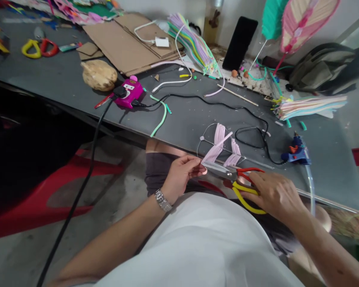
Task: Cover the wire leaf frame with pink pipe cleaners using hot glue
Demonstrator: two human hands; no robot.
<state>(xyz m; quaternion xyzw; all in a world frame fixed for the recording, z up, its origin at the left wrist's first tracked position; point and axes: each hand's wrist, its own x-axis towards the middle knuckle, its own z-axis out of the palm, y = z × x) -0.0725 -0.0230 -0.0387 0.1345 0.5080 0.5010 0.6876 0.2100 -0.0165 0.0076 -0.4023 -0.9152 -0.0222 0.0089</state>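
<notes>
Gripping red-and-yellow scissors (227,172), right hand (275,195) closed round the handles at 4 o'clock.
Left hand (181,173) pinched a pink strip (215,149) on a wire frame (204,135).

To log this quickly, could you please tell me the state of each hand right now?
Left hand: closed, holding a pale pink pipe-cleaner strip on a wire frame.
Right hand: closed on steel scissors with red and yellow handles.
</notes>
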